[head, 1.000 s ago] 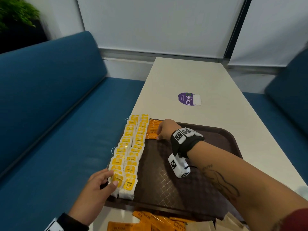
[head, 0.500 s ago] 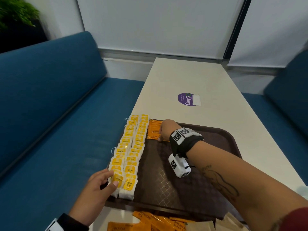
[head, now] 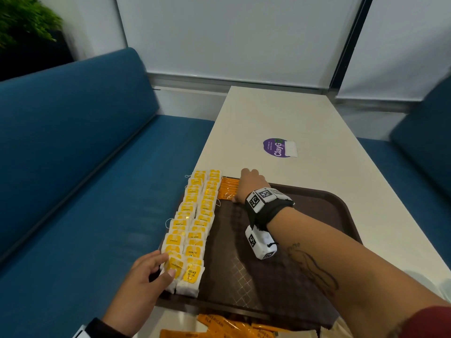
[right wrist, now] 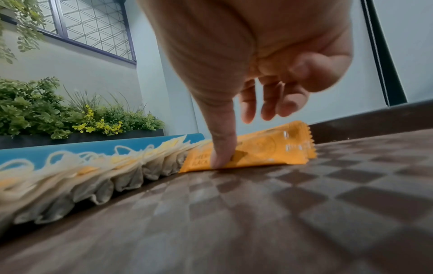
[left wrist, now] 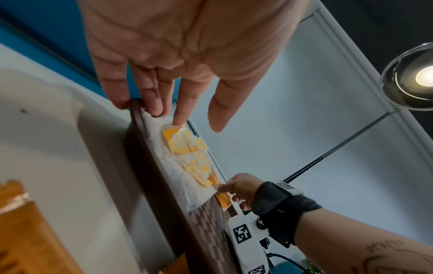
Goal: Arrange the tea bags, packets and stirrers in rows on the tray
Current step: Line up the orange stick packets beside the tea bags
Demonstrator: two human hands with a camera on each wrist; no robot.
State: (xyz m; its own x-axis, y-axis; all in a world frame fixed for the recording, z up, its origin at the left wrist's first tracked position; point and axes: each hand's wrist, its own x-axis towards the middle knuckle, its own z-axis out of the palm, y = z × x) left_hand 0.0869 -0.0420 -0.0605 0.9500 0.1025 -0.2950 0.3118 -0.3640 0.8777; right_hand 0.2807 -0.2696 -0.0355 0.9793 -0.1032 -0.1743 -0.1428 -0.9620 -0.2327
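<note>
The right hand [head: 249,185] presses its thumb on the orange packets [head: 228,189] at the tray's [head: 317,201] top edge. The left hand [head: 144,276], fingers spread, touches the bottom tea bags [head: 192,230]. A hard push could mess up the rows.

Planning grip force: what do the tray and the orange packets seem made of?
Tray: likely hard plastic, dark brown, matte, with a moulded checkered texture and raised rim. Orange packets: probably thin glossy film or foil, judging by the sheen and serrated ends.
</note>
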